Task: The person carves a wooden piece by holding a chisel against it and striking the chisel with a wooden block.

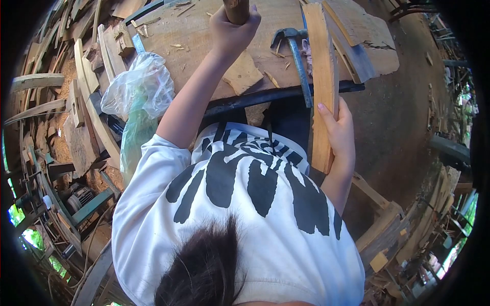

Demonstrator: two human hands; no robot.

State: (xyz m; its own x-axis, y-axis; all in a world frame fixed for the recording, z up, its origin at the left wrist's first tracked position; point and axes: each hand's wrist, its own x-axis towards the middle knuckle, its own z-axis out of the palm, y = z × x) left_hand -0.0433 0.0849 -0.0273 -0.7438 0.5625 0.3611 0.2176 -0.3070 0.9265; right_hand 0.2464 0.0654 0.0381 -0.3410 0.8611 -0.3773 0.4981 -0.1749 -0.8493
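Observation:
My left hand (pixel 235 31) is closed around a thick wooden handle (pixel 237 10) above the wooden bench (pixel 199 38); the handle's far part is out of view. My right hand (pixel 339 127) grips the near part of a long wooden bar (pixel 322 61), thumb on top and fingers at its right side. The bar extends over the bench's front edge. Just left of the bar lies a hammer (pixel 296 56) with a worn blue handle that overhangs the edge. Between the hands, a flat wood offcut (pixel 243 72) rests on the bench.
A clear plastic bag (pixel 140 86) hangs at the bench's left side. Wood strips (pixel 92 97) are piled at left, near a motor (pixel 79 198). More boards (pixel 352 43) lie on the bench at right. Timber (pixel 380 224) is stacked at lower right.

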